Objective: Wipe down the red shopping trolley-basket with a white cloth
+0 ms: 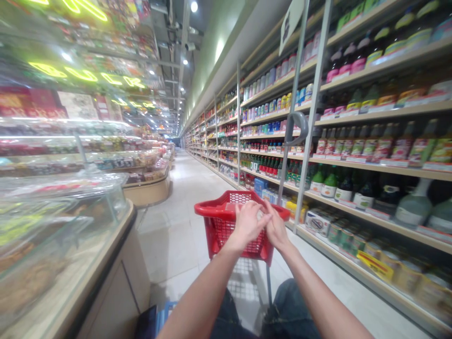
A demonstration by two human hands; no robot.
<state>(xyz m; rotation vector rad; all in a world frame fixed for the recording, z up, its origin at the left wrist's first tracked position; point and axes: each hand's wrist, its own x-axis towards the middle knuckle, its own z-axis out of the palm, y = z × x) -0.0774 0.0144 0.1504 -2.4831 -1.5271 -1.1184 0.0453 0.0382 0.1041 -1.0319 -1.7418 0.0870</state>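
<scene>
Head view: left grip (248,220) and right grip (277,228) meet above the near side of the red cart basket (216,235), fingers together; can't tell if either is closed on anything. Basket fill unreadable. Stocked shelves (399,170) right of both.

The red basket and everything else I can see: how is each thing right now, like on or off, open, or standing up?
Red basket: upright, open at the top.
Left hand: fingers bent, at the basket; grip unclear.
Right hand: close beside the left, at the basket; grip unclear.
Neon letters: lit, yellow-green.
Ceiling light: on.
Green bottles: standing upright.
</scene>
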